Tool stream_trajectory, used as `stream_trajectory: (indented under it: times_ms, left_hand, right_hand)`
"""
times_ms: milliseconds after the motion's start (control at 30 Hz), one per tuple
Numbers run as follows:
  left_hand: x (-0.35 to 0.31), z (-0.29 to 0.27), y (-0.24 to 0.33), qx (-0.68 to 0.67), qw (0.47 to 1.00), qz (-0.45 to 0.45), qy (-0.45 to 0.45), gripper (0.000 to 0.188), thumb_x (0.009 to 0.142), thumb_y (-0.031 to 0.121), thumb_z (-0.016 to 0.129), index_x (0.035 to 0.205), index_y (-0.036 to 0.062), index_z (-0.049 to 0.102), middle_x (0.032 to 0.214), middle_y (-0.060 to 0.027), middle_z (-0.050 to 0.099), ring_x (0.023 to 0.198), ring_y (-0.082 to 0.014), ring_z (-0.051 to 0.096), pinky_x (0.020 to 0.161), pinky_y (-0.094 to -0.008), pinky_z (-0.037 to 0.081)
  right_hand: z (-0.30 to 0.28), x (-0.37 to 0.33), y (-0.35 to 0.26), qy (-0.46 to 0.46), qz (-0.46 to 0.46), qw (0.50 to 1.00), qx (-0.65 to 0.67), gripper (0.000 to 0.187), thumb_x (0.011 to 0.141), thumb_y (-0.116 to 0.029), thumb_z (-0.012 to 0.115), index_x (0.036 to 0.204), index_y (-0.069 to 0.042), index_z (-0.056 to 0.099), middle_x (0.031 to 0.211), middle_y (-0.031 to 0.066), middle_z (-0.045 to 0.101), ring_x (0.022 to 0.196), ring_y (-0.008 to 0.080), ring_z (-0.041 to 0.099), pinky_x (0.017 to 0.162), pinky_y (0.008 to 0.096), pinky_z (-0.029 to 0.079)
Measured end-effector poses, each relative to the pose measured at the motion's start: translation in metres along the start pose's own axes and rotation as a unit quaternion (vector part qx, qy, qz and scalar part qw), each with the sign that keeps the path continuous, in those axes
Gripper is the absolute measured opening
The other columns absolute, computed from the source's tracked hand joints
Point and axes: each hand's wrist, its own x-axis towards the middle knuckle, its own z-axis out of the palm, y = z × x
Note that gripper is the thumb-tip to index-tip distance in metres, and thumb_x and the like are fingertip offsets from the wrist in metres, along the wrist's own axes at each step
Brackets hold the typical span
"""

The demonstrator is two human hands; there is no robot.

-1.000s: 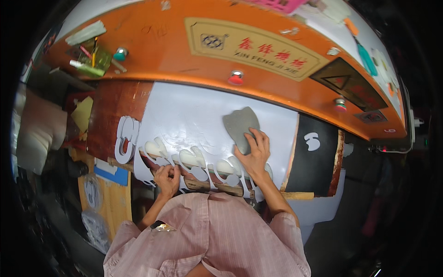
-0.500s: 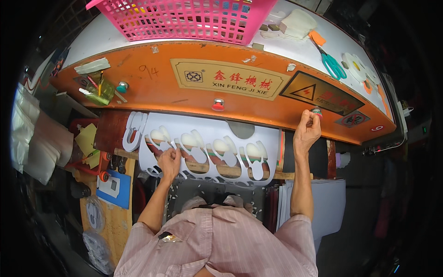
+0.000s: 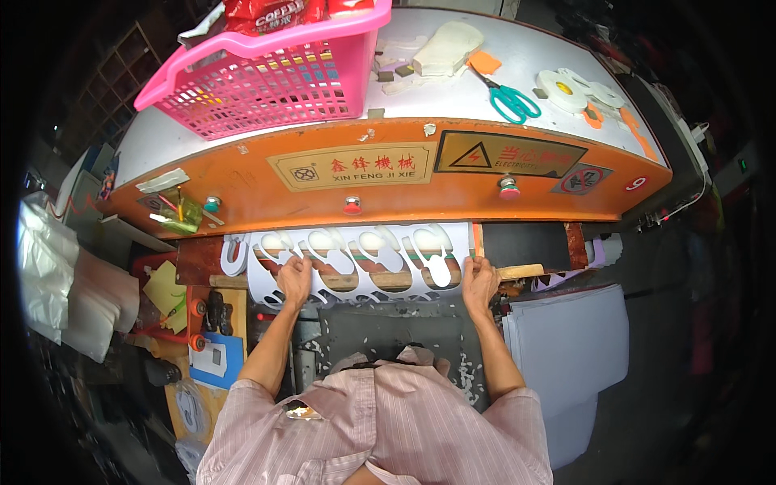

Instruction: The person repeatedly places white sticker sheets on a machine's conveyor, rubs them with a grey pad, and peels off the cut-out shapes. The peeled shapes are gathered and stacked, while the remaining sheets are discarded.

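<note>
A white sheet [image 3: 451,242] with a row of rounded cut-out holes lies on the bed under the orange machine beam [image 3: 242,206]. My left hand [image 3: 294,281] is closed, its fingers pinching the sheet between two holes toward the left. At the sheet's right edge, my right hand [image 3: 481,284] is closed, its fingertips on that edge. White and brown pieces show through the holes. A loose white U-shaped piece [image 3: 234,255] lies beside the sheet's left end.
Red push buttons [image 3: 352,205] and a cup of pens [image 3: 181,215] are on the beam's front. On its top stand a pink basket [image 3: 275,89], teal scissors [image 3: 516,103] and tape rolls [image 3: 561,89]. Stacked white sheets [image 3: 566,339] are at right, a blue clipboard [image 3: 230,356] at left.
My right hand has come down from the right-hand button on the beam to the sheet's right edge. My left hand stays on the sheet. The view has shifted.
</note>
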Motion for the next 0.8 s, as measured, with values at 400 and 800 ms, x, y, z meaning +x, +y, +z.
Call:
stream_trajectory:
  times_ms: [400, 800]
  left_hand:
    - [-0.030, -0.012, -0.071, -0.076, 0.991, 0.105, -0.022, 0.034, 0.099, 0.027, 0.065, 0.080, -0.0012, 0.061, 0.061, -0.0123, 0.058, 0.058, -0.0201, 0.055, 0.062, -0.0409, 0.047]
    - [-0.126, -0.040, -0.120, -0.181, 0.978, -0.027, -0.100, 0.030, 0.104, 0.019, 0.064, 0.082, -0.0010, 0.060, 0.069, -0.0043, 0.069, 0.059, -0.0055, 0.052, 0.056, -0.0271, 0.041]
  right_hand:
    - [0.000, -0.074, 0.005, 0.020, -0.091, 0.993, -0.070, 0.024, 0.098, -0.024, 0.066, 0.094, -0.002, 0.072, 0.091, 0.0156, 0.073, 0.093, 0.0357, 0.064, 0.086, 0.0492, 0.045]
    - [0.021, -0.117, -0.030, 0.006, -0.083, 0.995, 0.056, 0.049, 0.086, -0.027, 0.078, 0.123, 0.003, 0.067, 0.133, 0.0235, 0.064, 0.121, 0.0422, 0.059, 0.107, 0.0514, 0.046]
